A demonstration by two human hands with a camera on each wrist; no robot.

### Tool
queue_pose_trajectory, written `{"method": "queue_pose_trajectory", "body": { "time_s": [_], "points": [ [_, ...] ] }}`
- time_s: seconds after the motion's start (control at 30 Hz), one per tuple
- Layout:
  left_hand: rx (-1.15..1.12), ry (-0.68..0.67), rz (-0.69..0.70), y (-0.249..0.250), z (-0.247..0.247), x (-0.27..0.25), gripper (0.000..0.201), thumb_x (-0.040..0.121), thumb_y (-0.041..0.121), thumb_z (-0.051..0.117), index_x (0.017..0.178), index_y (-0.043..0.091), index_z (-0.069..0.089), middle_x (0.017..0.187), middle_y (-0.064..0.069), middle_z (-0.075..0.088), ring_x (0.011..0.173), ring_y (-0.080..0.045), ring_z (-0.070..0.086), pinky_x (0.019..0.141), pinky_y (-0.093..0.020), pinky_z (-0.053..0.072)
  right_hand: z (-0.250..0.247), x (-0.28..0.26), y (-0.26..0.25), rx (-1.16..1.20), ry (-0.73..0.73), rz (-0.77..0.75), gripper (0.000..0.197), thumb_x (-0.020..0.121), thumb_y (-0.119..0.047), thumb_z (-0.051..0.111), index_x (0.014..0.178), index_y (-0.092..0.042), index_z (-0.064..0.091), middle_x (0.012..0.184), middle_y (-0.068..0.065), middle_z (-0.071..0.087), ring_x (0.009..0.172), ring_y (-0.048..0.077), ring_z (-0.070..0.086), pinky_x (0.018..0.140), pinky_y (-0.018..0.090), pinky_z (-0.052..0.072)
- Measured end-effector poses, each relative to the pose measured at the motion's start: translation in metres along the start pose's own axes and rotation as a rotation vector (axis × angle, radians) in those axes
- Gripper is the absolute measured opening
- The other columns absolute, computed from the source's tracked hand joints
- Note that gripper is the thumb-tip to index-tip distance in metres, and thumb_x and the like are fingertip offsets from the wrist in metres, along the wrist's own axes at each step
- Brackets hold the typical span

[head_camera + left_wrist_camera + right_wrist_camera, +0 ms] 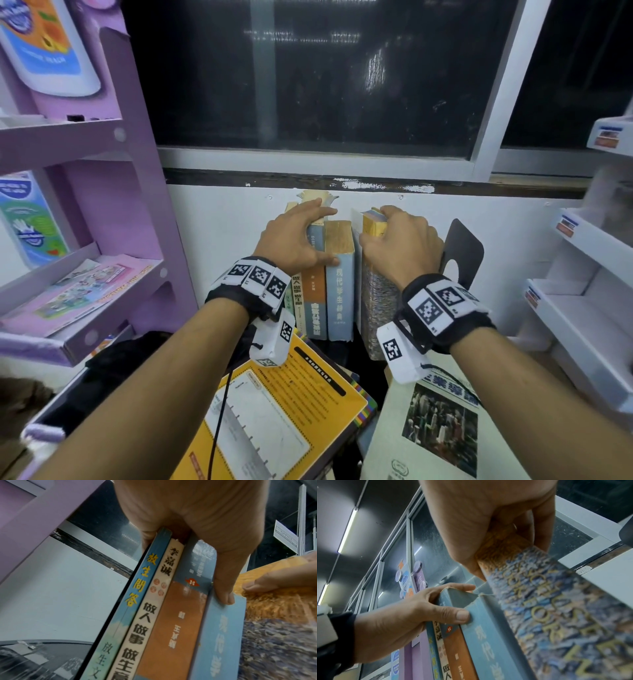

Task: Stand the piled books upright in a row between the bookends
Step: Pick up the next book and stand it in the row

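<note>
Several books stand upright in a row against the white wall. My left hand [301,236] grips the tops of the left group: a thin blue book [137,588], a cream one [154,601], an orange-spined one [180,622]. Its thumb presses the light blue book [339,294]. My right hand [397,236] grips the top of a thick mottled book [378,308], which stands just right of the light blue one. A black bookend [462,253] stands right of the mottled book. A yellow book [281,411] and a white book [438,428] lie flat in front. The left bookend is hidden.
A purple display rack [102,205] with leaflets stands close on the left. White shelves [582,274] stand on the right. A dark window [325,85] with a sill runs above the row of books.
</note>
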State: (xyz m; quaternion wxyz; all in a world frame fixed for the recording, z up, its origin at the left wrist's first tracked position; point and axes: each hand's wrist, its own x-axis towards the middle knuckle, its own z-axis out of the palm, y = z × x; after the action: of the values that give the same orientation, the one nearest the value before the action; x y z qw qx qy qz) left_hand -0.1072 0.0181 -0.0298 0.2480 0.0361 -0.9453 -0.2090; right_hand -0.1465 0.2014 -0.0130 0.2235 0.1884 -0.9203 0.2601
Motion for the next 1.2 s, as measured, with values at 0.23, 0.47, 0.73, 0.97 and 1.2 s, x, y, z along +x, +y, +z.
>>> {"method": "queue_pose_trajectory", "body": {
  "time_s": [0.23,0.47,0.73,0.97,1.2],
  "points": [
    [0.004,0.0,0.005,0.003,-0.001,-0.001,0.089,0.058,0.054,0.084,0.137,0.043,0.045,0.154,0.013,0.033,0.14,-0.012,0.033,0.113,-0.041,0.031,0.006,-0.003,0.006,0.014,-0.023,-0.051,0.046,0.083,-0.037,0.059,0.124,-0.017,0.058,0.117,0.011,0.059,0.109,0.031,0.052,0.079,0.038,0.047],
    [0.006,0.008,0.008,0.004,0.001,-0.001,0.088,0.058,0.054,0.083,0.137,0.042,0.046,0.153,0.013,0.034,0.139,-0.011,0.033,0.112,-0.042,0.033,-0.002,-0.009,0.019,0.028,-0.218,-0.268,0.086,0.067,-0.06,0.075,0.142,-0.033,0.042,0.147,-0.003,0.04,0.133,0.019,0.037,0.105,0.036,0.036],
    [-0.018,0.02,-0.002,0.007,-0.001,-0.003,0.085,0.059,0.05,0.085,0.135,0.042,0.048,0.152,0.013,0.036,0.138,-0.011,0.035,0.111,-0.037,0.032,-0.019,-0.022,0.021,-0.035,-0.517,-0.356,0.121,0.052,-0.041,0.092,0.15,-0.038,0.022,0.162,0.005,0.007,0.148,0.024,0.01,0.117,0.038,0.019],
    [-0.006,0.023,0.004,0.009,-0.001,-0.004,0.085,0.06,0.05,0.085,0.136,0.041,0.048,0.152,0.012,0.036,0.138,-0.012,0.035,0.112,-0.037,0.032,-0.011,-0.02,0.026,-0.001,-0.496,-0.418,0.116,0.059,-0.034,0.09,0.153,-0.029,0.021,0.162,0.004,0.011,0.149,0.02,0.006,0.12,0.037,0.016],
    [-0.008,0.018,0.0,0.008,0.0,-0.004,0.084,0.06,0.051,0.084,0.135,0.042,0.048,0.152,0.011,0.036,0.138,-0.012,0.036,0.112,-0.04,0.033,-0.001,-0.006,0.037,0.003,-0.425,-0.401,0.112,0.063,-0.035,0.088,0.153,-0.029,0.021,0.161,0.001,0.015,0.149,0.021,0.009,0.118,0.035,0.014]
  ]
}}
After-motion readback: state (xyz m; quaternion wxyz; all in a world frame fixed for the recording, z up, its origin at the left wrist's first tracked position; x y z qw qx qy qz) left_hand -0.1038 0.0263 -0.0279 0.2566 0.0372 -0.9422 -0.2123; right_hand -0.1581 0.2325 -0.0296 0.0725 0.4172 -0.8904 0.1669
